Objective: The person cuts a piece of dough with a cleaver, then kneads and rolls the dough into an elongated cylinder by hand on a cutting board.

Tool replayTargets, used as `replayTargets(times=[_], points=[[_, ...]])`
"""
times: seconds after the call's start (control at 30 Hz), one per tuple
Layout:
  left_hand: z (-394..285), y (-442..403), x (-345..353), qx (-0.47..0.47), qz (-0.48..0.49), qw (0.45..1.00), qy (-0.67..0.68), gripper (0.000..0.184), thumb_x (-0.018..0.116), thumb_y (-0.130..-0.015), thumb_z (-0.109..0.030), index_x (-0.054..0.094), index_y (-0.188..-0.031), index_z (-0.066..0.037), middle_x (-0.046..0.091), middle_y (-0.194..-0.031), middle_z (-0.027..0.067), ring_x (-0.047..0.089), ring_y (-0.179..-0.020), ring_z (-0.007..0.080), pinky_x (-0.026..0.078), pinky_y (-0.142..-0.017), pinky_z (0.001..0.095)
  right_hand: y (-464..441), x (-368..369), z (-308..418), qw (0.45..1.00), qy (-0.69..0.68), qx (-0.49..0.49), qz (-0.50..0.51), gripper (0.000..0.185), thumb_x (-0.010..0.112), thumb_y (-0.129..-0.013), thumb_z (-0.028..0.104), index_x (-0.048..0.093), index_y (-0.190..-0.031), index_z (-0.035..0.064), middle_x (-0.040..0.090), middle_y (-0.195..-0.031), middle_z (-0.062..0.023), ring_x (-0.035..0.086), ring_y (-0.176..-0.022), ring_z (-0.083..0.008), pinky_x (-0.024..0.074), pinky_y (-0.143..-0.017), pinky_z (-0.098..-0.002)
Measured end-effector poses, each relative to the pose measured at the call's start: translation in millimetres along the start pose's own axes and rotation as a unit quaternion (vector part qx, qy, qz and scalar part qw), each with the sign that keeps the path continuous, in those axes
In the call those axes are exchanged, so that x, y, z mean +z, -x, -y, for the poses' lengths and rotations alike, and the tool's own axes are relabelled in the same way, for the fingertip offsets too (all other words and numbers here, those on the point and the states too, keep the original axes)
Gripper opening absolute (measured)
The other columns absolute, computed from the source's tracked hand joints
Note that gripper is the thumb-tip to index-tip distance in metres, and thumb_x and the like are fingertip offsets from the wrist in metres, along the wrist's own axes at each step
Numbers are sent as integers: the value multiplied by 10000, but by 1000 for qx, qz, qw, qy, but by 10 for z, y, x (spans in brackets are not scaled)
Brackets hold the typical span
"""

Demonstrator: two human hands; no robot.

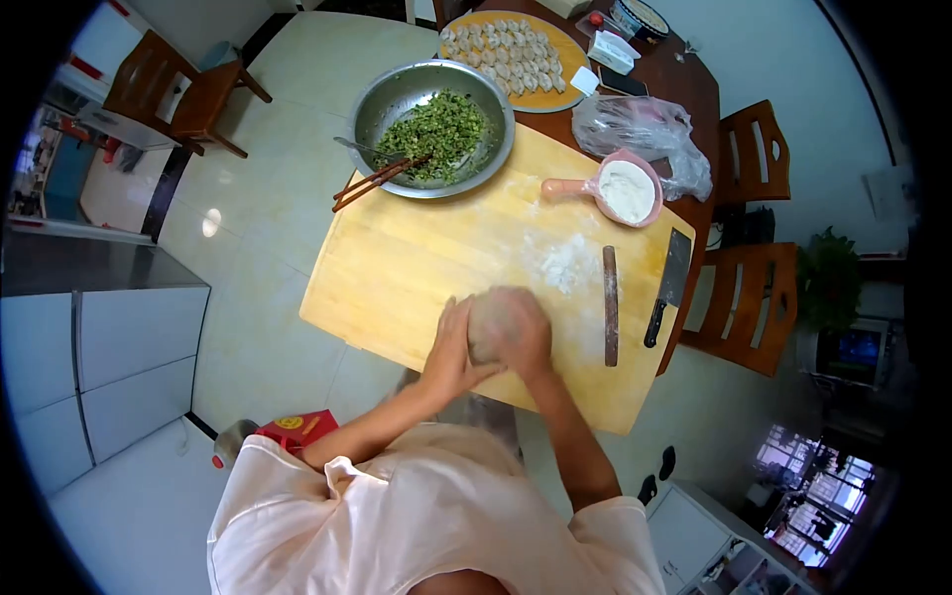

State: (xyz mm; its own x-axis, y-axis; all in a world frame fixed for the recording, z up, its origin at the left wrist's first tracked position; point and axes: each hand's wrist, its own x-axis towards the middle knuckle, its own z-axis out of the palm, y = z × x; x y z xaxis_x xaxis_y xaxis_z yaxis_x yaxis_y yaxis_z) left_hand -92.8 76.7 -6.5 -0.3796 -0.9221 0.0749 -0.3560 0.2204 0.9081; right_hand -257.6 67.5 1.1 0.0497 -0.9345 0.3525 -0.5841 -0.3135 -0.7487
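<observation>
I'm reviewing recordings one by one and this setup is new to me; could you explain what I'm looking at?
There is no machine here: a person works with two bare hands. The single picture comes from a camera worn on the head, looking down, so the person's sleeves appear at the bottom.

The left hand cups the side of what looks like dough; the right hand lies over it, too blurred to tell its grip.

Beneath is a pale board. On it lie loose flour, a scoop of white powder, a rolling pin and a cleaver. At the far left corner, a metal bowl holds chopped greens. Beyond it sits a tray of dumplings.
</observation>
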Motion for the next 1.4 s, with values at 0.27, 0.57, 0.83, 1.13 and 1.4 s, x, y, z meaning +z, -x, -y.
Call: replayTargets(times=[0.27, 0.57, 0.83, 1.13, 1.4], points=[[368, 331, -79, 30, -83, 995, 41, 612, 648, -861, -198, 422, -1366, 65, 489, -1361, 276, 456, -1277, 458, 362, -1087, 499, 148, 516, 875, 986, 124, 100, -49, 470, 700, -824, 229, 587, -1206, -21, 594, -1162, -201, 530, -1051, -424, 414, -953, -508], [1106, -832, 291, 15, -87, 987, -137, 512, 712, -752, -190, 513, -1173, 23, 567, -1148, 258, 537, -1040, 449, 443, -895, 497, -501, 1015, -835, 988, 76, 102, -86, 313, 623, -875, 238, 626, -1097, 16, 635, -1006, -180, 567, -935, -396, 451, -842, -488], [948, -1274, 135, -132, -11, 982, -137, 554, 794, -706, -242, 511, -1117, -1, 574, -974, 207, 579, -900, 376, 481, -777, 449, -855, 971, -1203, 965, 13, 256, 53, 298, 560, -953, 244, 632, -1112, 2, 661, -1084, -188, 618, -1031, -369, 475, -880, -450], [265, -236, -401, 45, 80, 992, -89, 1066, 905, -647, -313, 290, -1462, -8, 397, -1439, 255, 387, -1350, 392, 348, -1106, 462, -305, 122, -135, 986, -38, 154, 58, 79, 649, -838, 78, 654, -911, 48, 617, -977, -113, 590, -932, -298, 473, -751, -403], [717, 66, -248, 76, 48, 963, -253, 606, 569, -879, -172, 370, -1413, 34, 430, -1407, 266, 416, -1323, 392, 333, -1097, 487, 188, 854, 226, 989, 123, 33, -74, 313, 487, -911, 192, 611, -1144, 24, 585, -1238, -168, 527, -1130, -387, 370, -995, -517]])
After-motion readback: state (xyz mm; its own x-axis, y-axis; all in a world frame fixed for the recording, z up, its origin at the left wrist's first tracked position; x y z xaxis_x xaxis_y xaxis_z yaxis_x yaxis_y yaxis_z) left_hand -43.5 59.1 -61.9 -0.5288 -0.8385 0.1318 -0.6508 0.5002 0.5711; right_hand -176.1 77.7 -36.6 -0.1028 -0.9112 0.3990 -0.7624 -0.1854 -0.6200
